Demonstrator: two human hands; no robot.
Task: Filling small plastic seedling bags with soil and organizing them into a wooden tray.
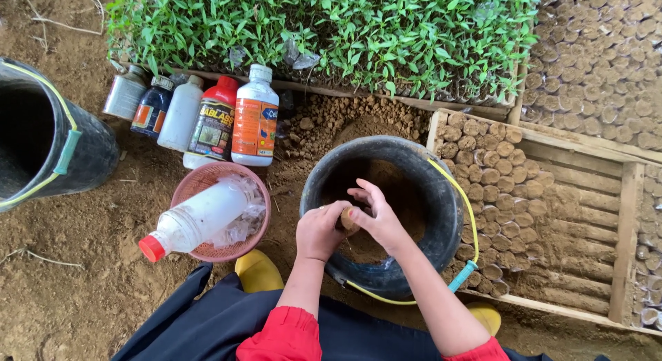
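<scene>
A wide bed of green seedlings [324, 30] fills the top of the scene, and to the right a wooden frame [624, 216] on the bare soil holds rows of small soil-filled nursery bags [493, 188] packed side by side along its left part. In front of the person sits a black bucket [441, 195] with a yellow handle, part-filled with loose brown soil; a second black bucket [41, 140] lies tipped on its side at the far left. Between them a pink plastic basket [196, 188] carries a white bottle with a red cap [200, 219] lying on its side, and behind it a row of upright bottles [207, 119] stands against the seedling bed. Over the near bucket both hands meet: the left hand [318, 231] is curled around a small soil-filled bag [349, 220], a stubby brown cylinder caked with earth, while the right hand [378, 219] presses against its other side with the fingers half spread above it. The bag sits between the two palms, just above the soil in the bucket. Red sleeves and yellow boots [256, 271] show below.
</scene>
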